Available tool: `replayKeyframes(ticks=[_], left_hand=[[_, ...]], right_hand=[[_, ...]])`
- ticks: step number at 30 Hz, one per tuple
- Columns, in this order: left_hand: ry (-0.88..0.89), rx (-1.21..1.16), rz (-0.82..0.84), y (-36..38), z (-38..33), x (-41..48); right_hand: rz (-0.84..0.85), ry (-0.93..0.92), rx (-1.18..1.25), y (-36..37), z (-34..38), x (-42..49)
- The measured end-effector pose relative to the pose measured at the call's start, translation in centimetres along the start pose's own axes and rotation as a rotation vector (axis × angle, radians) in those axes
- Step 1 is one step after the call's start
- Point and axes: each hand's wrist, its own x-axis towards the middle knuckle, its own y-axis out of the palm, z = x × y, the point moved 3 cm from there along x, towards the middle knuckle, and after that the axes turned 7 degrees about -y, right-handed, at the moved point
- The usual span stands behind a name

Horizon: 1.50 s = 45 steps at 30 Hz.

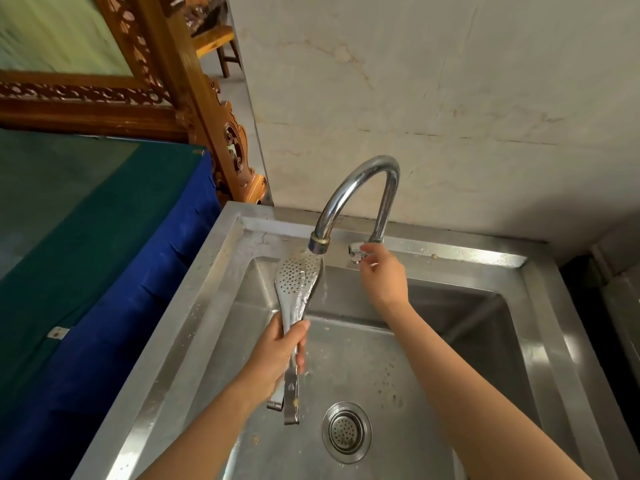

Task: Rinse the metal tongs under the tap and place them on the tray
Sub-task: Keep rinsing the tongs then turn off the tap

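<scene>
My left hand [277, 358] grips the metal tongs [298, 285] around their middle and holds them upright over the sink. Their perforated spoon-shaped head sits directly under the spout of the curved chrome tap [360, 188], and a thin stream of water runs down along the head. My right hand [382, 271] reaches to the back rim, with its fingertips on the small tap handle [355, 251]. The tongs' hinged end hangs below my left hand. No tray is in view.
The stainless steel sink [221, 278] has food specks on its floor and a round drain strainer [346, 432] near the front. A table covered in blue and green cloth [104, 271] stands at the left. Carved wooden furniture [194, 109] and a marble wall rise behind.
</scene>
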Motion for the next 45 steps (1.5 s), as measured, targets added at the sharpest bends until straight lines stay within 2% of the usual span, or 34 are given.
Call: replayKeyframes(ticks=[4, 8, 11, 18, 28, 33, 39, 45], left_hand=[[-0.069, -0.125, -0.009, 0.9, -0.7, 0.5], [-0.131, -0.221, 0.068, 2.3, -1.8, 1.6], [-0.195, -0.283, 0.109, 3.0, -2.1, 2.9], [-0.34, -0.373, 0.091, 3.9, -1.6, 5.9], [-0.295, -0.474, 0.084, 4.4, -2.5, 8.0], [-0.172, -0.488, -0.008, 4.5, -2.9, 8.2], [-0.015, -0.374, -0.153, 4.3, -4.0, 8.6], [-0.015, -0.286, -0.211, 3.4, -3.0, 8.3]], right_hand=[[-0.031, 0.171, 0.056, 0.8, -0.7, 0.7], [0.156, 0.351, 0.252, 2.3, -1.5, 1.2], [0.17, 0.371, 0.407, 2.9, -1.6, 1.1], [0.172, 0.425, 0.579, 2.5, -1.4, 1.2], [0.155, 0.419, 0.582, 2.8, -2.2, 1.0], [0.153, 0.387, 0.522, 3.1, -2.8, 0.7], [0.122, 0.392, 0.519, 3.4, -3.2, 0.9], [0.097, 0.467, 0.553, 3.5, -2.5, 2.0]])
